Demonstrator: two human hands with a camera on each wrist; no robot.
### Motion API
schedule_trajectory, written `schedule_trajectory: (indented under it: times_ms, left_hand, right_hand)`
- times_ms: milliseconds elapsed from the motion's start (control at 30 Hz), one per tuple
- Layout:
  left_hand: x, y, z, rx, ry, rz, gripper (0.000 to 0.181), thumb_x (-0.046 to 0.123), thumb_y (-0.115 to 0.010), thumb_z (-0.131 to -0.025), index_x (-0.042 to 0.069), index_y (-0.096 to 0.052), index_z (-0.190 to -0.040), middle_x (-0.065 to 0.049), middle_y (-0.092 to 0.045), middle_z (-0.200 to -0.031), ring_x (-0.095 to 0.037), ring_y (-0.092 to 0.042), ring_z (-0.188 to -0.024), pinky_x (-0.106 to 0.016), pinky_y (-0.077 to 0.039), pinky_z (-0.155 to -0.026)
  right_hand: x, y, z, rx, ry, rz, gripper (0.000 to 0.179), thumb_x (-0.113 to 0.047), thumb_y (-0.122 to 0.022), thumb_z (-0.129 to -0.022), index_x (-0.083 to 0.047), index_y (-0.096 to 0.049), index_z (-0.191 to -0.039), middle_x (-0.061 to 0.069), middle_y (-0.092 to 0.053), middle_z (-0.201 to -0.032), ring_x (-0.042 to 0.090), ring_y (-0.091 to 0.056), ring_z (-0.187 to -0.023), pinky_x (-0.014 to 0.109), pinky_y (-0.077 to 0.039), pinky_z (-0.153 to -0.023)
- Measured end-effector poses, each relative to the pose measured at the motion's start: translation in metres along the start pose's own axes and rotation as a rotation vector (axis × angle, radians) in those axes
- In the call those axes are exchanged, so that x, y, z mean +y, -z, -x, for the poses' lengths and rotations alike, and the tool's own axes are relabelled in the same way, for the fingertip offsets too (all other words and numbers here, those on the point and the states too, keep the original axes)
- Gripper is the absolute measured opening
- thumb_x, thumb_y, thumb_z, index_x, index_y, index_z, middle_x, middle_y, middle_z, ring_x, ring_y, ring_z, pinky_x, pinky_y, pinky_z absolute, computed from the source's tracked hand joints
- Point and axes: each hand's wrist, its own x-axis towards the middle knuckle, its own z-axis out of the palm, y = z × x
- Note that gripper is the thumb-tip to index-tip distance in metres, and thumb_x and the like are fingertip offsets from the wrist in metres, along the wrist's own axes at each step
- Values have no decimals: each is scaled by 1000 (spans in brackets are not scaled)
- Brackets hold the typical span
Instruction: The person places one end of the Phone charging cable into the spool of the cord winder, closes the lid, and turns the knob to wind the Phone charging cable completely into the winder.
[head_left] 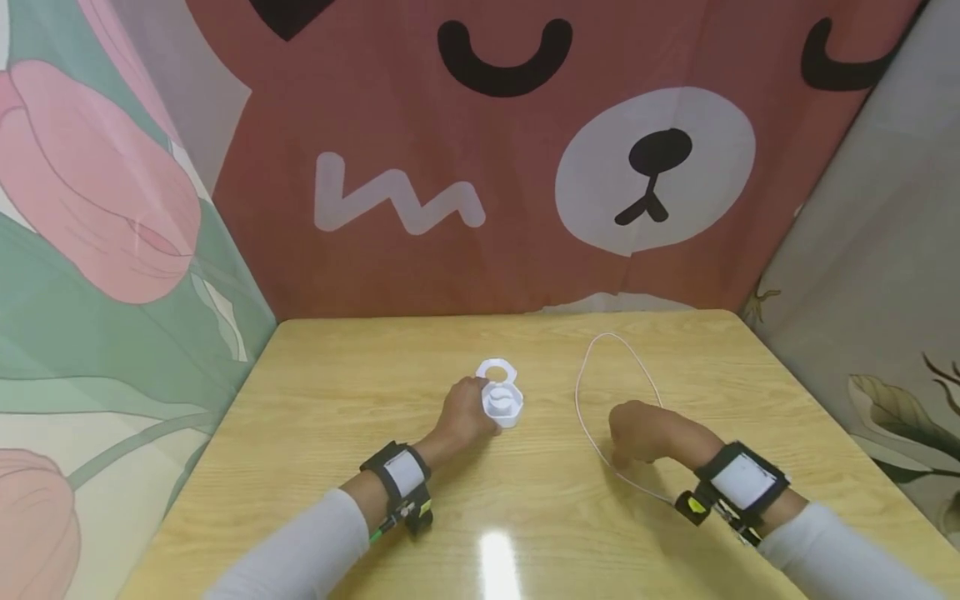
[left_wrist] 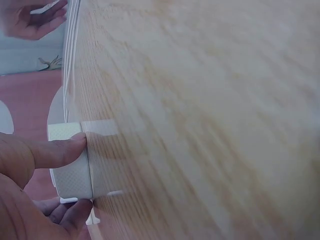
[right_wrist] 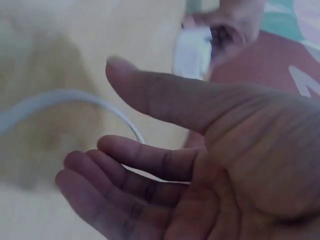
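Note:
My left hand (head_left: 462, 414) grips a small white octagonal case (head_left: 502, 407) by its sides, thumb on one edge and fingers on the other. The case lies on the table with its ring-shaped lid (head_left: 497, 363) flipped open at the far side; a round hub with a curved groove shows inside. In the left wrist view the case's textured side wall (left_wrist: 74, 175) sits between thumb and fingers. A thin white cable (head_left: 577, 392) forms a long loop on the right. Over it hovers my right hand (right_wrist: 200, 165), thumb apart from loosely bent fingers, nothing between them; the cable passes behind the fingers.
The wooden table (head_left: 337, 358) reaches back to a hanging cloth with a bear print (head_left: 517, 208). Printed cloths also hang at left and right. Both wrists wear strapped camera mounts (head_left: 742, 482). Light glares off the table's near middle.

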Motion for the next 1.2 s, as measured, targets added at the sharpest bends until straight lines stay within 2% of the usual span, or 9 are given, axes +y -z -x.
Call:
schedule_trajectory:
  times_ms: [67,300,533,700,833,933,1067,1167,1200]
  left_hand:
    - [0,0,0,-6,3,1,74,-2,-96,-52,-9,-67,-119,-20,-70,-106,-35,-65,-101,-48,-55,-99]
    - [-2,-3,1,-4,-6,10,72,-2,-96,-52,-8,-68,-118,-19,-69,-104,-34,-65,-98,-48,-56,-98]
    - [-2,-3,1,-23,3,-38,80,2,-97,-53,-14,-63,-124,-21,-67,-105,-34,-64,-98,-46,-57,-97]
    - [3,0,2,-8,32,-150,103,11,-99,-55,-16,-48,-140,-28,-58,-123,-40,-57,-114,-45,-54,-102]
    - [24,15,2,64,-32,-253,117,20,-98,-64,-11,-30,-154,-31,-42,-145,-43,-43,-133,-46,-47,-110]
    - [47,31,2,101,-139,-248,103,21,-90,-78,-10,-29,-155,-29,-40,-149,-39,-41,-137,-46,-46,-110]
    - [74,47,3,-1,-188,-79,76,19,-76,-92,-9,-38,-152,-23,-52,-144,-31,-54,-128,-39,-53,-105]
    - [86,47,3,-73,-191,39,58,16,-72,-96,-7,-50,-145,-19,-64,-136,-28,-66,-120,-33,-58,-99]
    - [87,45,2,-81,-200,62,52,14,-71,-96,-6,-55,-141,-18,-68,-130,-26,-71,-109,-30,-61,-92]
  right_hand:
    - [-1,-11,3,10,0,-28,23,0,-75,-77,-8,-54,-75,1,-52,-67,10,-44,-52,17,-34,-47]
    - [-12,-38,0,151,9,23,18,8,-62,-83,-5,-51,-78,4,-47,-70,15,-43,-58,19,-32,-49]
    - [-14,-44,-8,190,-34,40,19,9,-64,-75,-5,-51,-76,6,-48,-70,18,-47,-57,23,-36,-48]
    - [-8,-38,-16,180,-54,12,12,3,-64,-78,-4,-54,-79,5,-52,-68,14,-47,-53,19,-36,-44]
    - [-9,-16,-18,167,-40,-159,9,-4,-66,-87,-2,-58,-83,4,-55,-67,12,-49,-52,20,-44,-50]
    - [-15,4,-21,199,-34,-330,12,-8,-68,-90,-2,-59,-84,7,-60,-73,15,-59,-60,28,-57,-60]
    - [-29,28,-33,276,6,-599,12,-10,-65,-93,0,-60,-90,10,-63,-89,21,-69,-79,36,-65,-79]
    - [-39,37,-43,298,91,-824,14,-10,-59,-97,4,-59,-100,11,-62,-96,20,-69,-88,36,-63,-89]
    - [-44,38,-46,306,119,-896,14,-9,-57,-98,4,-58,-102,10,-62,-97,19,-69,-88,36,-63,-91]
